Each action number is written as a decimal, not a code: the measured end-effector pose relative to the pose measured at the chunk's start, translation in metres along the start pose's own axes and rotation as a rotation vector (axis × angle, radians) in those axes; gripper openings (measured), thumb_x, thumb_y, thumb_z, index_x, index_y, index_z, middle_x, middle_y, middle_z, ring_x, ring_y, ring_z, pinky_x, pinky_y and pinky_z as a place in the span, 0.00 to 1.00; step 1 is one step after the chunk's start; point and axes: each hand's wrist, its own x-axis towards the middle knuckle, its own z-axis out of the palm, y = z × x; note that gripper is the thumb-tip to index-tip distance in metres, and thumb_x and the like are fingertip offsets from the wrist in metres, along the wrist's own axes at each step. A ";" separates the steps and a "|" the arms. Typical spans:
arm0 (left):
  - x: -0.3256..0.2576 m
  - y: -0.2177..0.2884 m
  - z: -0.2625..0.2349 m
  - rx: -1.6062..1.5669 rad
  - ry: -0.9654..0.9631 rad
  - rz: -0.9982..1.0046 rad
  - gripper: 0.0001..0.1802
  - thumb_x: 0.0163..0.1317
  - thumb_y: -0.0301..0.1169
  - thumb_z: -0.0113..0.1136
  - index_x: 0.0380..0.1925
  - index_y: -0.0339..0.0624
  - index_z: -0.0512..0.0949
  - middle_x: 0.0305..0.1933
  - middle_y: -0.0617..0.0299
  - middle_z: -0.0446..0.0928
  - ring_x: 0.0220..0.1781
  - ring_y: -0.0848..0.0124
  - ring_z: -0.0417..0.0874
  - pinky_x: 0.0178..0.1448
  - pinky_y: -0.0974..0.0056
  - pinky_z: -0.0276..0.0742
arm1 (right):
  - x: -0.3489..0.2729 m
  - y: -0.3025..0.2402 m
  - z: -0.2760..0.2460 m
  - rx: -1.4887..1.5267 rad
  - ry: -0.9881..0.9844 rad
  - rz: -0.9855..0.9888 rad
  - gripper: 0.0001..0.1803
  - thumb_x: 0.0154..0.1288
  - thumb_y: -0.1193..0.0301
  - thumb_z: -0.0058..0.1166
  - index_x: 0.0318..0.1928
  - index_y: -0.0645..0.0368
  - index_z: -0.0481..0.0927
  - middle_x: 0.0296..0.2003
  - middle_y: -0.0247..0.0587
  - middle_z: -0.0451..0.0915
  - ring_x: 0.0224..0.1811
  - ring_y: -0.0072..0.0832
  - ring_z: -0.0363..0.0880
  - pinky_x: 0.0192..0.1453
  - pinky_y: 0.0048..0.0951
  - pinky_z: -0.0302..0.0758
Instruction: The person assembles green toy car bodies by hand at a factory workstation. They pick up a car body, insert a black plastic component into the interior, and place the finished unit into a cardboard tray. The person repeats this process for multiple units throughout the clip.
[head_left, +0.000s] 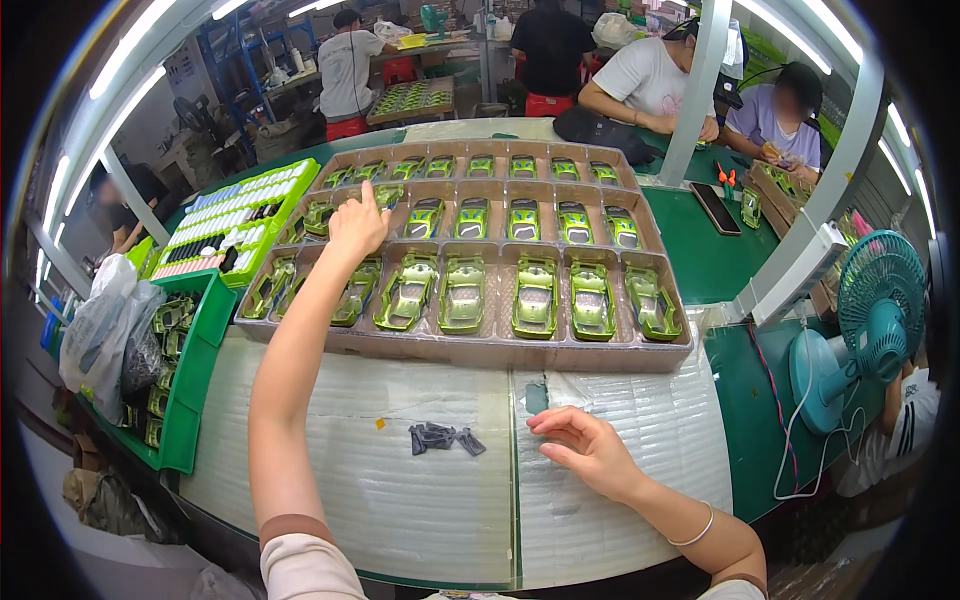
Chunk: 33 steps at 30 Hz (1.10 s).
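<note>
My left hand [358, 222] reaches into the middle row of a large brown compartment tray [480, 350]. Its fingers are on a green toy car body [390, 195], which sits higher than its neighbours; the hand hides part of the grip. More green car bodies [463, 293] fill the tray's three rows, the near-row ones looking plain, the middle-row ones [523, 218] carrying dark windows. Over the white foam mat [380, 500] my right hand [590, 452] hovers with fingers curved and thumb apart, nothing between them. To its left lies a small pile of dark grey plastic parts [435, 437].
A green bin [205, 375] of car bodies and plastic bags stands left, below a lime-green tray [240, 215] of small parts. At right are a metal post [790, 280], a teal fan [875, 310] with cables and a phone [715, 208]. Several people work beyond.
</note>
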 end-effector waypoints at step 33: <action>-0.269 0.110 -0.058 -1.076 0.253 0.662 0.17 0.45 0.25 0.64 0.36 0.42 0.71 0.40 0.58 0.73 0.43 0.61 0.75 0.49 0.62 0.69 | -0.005 -0.007 0.001 0.508 0.240 -0.084 0.23 0.66 0.62 0.46 0.58 0.56 0.62 0.55 0.36 0.68 0.58 0.28 0.65 0.64 0.37 0.60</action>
